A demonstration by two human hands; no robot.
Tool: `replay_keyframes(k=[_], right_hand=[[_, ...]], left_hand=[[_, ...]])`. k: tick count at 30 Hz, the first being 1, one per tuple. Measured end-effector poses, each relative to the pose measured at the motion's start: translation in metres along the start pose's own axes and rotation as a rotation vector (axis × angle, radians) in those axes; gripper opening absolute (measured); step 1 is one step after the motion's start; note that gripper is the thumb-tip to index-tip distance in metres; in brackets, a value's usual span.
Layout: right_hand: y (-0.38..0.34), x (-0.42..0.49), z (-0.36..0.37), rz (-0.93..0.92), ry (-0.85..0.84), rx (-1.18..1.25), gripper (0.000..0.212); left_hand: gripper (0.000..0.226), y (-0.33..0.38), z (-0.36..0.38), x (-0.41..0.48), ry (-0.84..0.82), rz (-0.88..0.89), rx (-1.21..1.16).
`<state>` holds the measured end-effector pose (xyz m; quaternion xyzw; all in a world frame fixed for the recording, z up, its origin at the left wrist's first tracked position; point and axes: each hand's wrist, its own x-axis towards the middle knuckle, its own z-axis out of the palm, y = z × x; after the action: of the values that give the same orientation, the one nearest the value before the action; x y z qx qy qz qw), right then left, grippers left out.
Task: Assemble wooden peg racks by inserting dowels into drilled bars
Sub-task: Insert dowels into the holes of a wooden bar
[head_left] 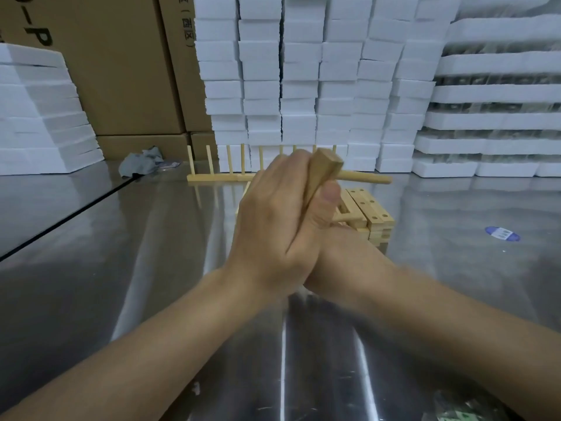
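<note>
Both hands are closed together around one bar (322, 173). The left hand (270, 217) wraps it from the left, and the right hand (326, 226) grips from below with its thumb pressed up the near face. The bar is held above the tabletop (121, 268), well up in front of the person. Its long axis runs steeply upward out of the palms, leaning slightly right, and the cut end shows at the top. A dowel (368, 178) juts from it to the right, nearly level and square to the bar.

The wood looks light, stiff and dry, so a firm grip low on the bar should suit it. The thin dowel could probably snap under side load and is better pushed along its length.

Just behind the hands is a stack (372, 215) of drilled bars, and beyond it a rack (218, 177) with its pegs upright.
</note>
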<state>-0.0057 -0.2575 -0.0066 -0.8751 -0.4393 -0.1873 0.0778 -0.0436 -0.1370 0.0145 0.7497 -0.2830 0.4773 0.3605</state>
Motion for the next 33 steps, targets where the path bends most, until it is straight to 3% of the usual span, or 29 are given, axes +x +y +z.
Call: replay_keyframes(k=[6,10,12,14,19,22,27,31,33], right_hand=[[0.036,-0.005,-0.014,0.112,0.303,-0.245,0.020],[0.071,-0.010,-0.030,0.311,0.633,0.141,0.053],[0.076,-0.015,-0.032,0.364,0.640,0.330,0.062],[0.075,-0.018,-0.032,0.336,0.573,0.381,0.073],[0.068,-0.019,-0.036,0.277,0.413,0.159,0.122],[0.068,-0.017,-0.037,0.298,0.406,0.163,0.133],[0.074,-0.018,-0.041,0.315,0.345,0.178,0.121],[0.075,-0.020,-0.037,0.300,0.285,0.182,0.115],[0.076,-0.020,-0.036,0.280,0.271,0.178,0.114]], left_hand=[[0.040,-0.019,-0.013,0.002,0.132,-0.466,-0.285],[0.017,-0.034,-0.025,0.005,0.209,-0.718,-0.565],[0.015,-0.038,-0.026,0.005,0.239,-0.780,-0.672],[0.031,-0.039,-0.024,0.004,0.247,-0.819,-0.764],[0.045,-0.046,-0.023,0.000,0.153,-0.830,-0.758],[0.047,-0.048,-0.022,-0.002,0.063,-0.839,-0.743],[0.056,-0.056,-0.020,-0.005,-0.063,-0.772,-0.578],[0.111,-0.065,-0.027,-0.008,-0.234,-0.555,-0.230],[0.128,-0.068,-0.029,-0.008,-0.318,-0.479,-0.001]])
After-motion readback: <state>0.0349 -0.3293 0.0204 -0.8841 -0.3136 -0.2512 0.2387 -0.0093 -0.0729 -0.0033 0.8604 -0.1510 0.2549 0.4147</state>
